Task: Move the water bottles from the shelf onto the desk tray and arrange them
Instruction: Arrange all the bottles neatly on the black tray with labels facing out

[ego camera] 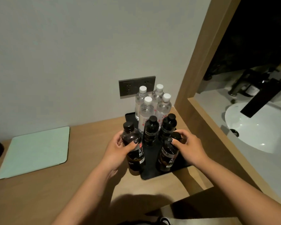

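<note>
forearms: both reach in from the near edge, closest to me; a pale bag-like shape below them is too cut off to name
desk (71, 192): wooden top, largest surface; its right side ends at a wooden frame (196, 65) with a washbasin (250, 127) beyond and lower
mat (34, 151): pale green, flat, well left of the tray, apart from everything
tray (152, 172): black, tucked in the desk's right back corner by the wall socket (131, 86); near corner sits just beside the desk's cut edge
clear bottles (146, 109): four, white caps, upright at the back of the tray, packed close
dark bottles (151, 132): two upright mid-tray, just in front of the clear ones
left hand (118, 148): fingers wrapped round a dark bottle (133, 153) at the tray's left rim; whether its base is on or off the tray I cannot tell
right hand (188, 146): fingertips pinching the cap (176, 137) of another dark bottle (167, 156), upright at the front right
risk, left: base landing astride the rim would tip it, likely toward the desk
risk, right: a cap-only hold lets the body swing; a nudge could knock the mid-row bottles into the clear ones
room: open desk to the left and front; tight on the right, frame and drop to the basin close by
judgement: set both down straight, shift leftward not rightward
</note>
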